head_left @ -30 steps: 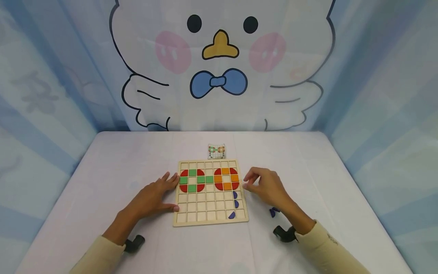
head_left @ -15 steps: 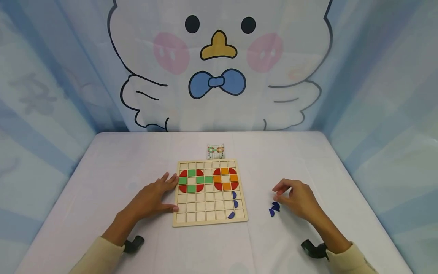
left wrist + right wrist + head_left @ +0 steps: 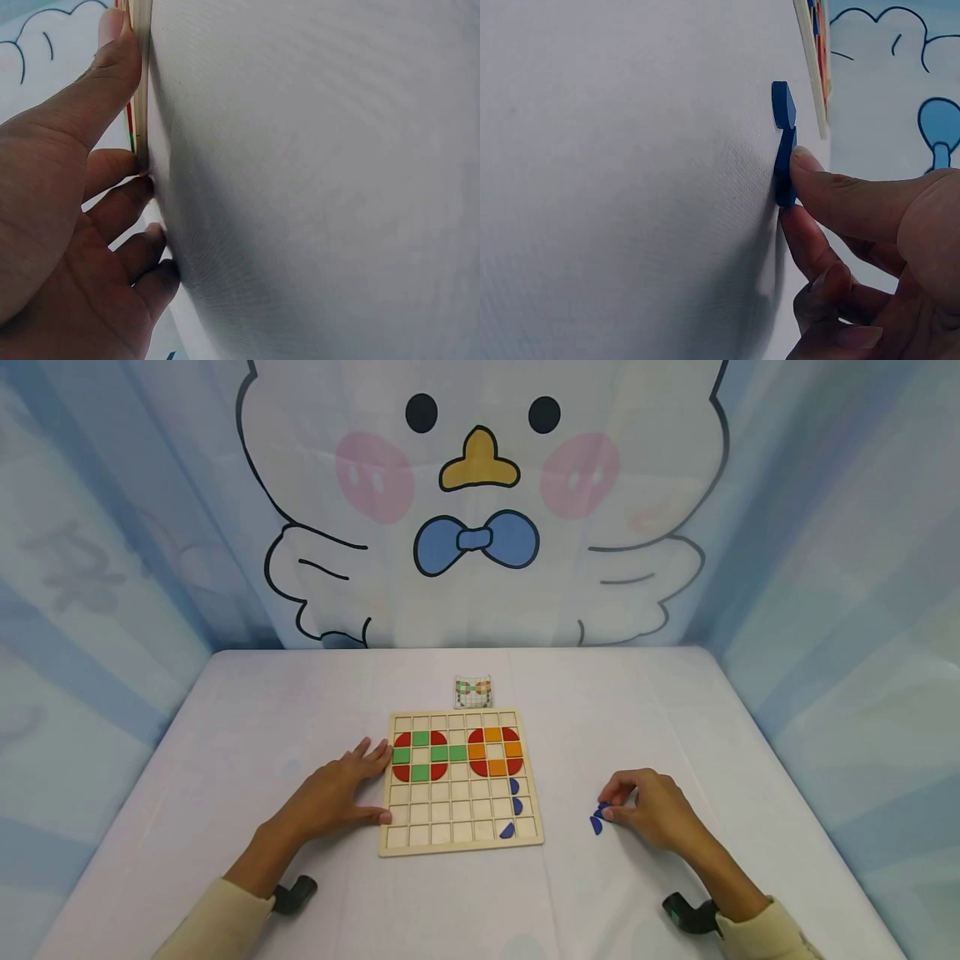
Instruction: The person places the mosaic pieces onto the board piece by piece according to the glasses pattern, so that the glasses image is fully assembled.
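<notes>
A wooden grid board (image 3: 441,812) lies flat in the head view, bearing green, red and orange tiles plus 3 blue half-round tiles down its right side. My left hand (image 3: 337,789) rests at the board's left edge, thumb and fingers spread and touching it; the left wrist view shows the thumb on the rim. Right of the board, my right hand (image 3: 652,808) is at a small cluster of blue half-round tiles. In the right wrist view its thumb and a finger pinch a blue tile (image 3: 786,192), close to the table; another blue tile (image 3: 783,105) lies farther on.
Behind the board lies a small pattern card (image 3: 473,692) with a coloured design. A white cloth covers the table (image 3: 337,693). A printed curtain (image 3: 480,602) stands at the back and sides. Dark wrist cameras (image 3: 690,913) hang by both sleeves.
My right hand has moved from the board's right edge rightward and down to the loose blue tiles, and its fingers have closed in on them. My left hand has stayed at the board.
</notes>
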The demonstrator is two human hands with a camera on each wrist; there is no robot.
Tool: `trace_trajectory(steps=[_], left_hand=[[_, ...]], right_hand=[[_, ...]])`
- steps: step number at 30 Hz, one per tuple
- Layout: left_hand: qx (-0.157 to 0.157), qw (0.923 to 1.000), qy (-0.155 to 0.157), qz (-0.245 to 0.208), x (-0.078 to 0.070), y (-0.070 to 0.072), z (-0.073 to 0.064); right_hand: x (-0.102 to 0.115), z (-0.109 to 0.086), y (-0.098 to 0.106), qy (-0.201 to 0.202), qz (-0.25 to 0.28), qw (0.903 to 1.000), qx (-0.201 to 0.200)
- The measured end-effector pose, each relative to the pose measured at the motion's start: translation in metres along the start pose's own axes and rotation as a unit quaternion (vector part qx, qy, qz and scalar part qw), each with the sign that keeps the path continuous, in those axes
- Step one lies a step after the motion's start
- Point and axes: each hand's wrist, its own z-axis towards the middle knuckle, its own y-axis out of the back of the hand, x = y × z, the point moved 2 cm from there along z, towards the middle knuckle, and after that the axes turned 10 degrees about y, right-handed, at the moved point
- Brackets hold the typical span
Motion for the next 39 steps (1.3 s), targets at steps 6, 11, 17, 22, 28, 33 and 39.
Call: trace_trajectory(steps=[6, 11, 17, 22, 28, 33, 39], left_hand=[[0.000, 1.0000, 0.002, 0.002, -0.001, 0.002, -0.001], [0.000, 1.0000, 0.001, 0.001, -0.002, 0.003, -0.001], [-0.002, 1.0000, 0.000, 0.004, 0.000, 0.002, 0.000], [-0.003, 1.0000, 0.001, 0.002, 0.002, 0.001, 0.002], [-0.002, 1.0000, 0.005, 0.003, 0.001, 0.000, 0.001], [0.000, 1.0000, 0.003, 0.001, 0.001, 0.001, 0.000], [-0.003, 1.0000, -0.005, -0.004, 0.001, 0.000, -0.001]], right_hand=[[0.001, 0.001, 0.000, 0.000, 0.014, 0.9999, 0.003], [0.002, 0.003, 0.000, 0.006, 0.018, 0.9998, 0.003], [0.012, 0.010, -0.002, 0.008, 0.020, 0.9997, -0.009], [0.029, 0.018, -0.007, 0.011, 0.040, 0.9988, -0.027], [0.054, 0.028, -0.014, 0.016, 0.062, 0.9969, -0.046], [0.072, 0.037, -0.021, 0.014, 0.065, 0.9969, -0.043], [0.090, 0.045, -0.032, 0.023, 0.079, 0.9960, -0.037]])
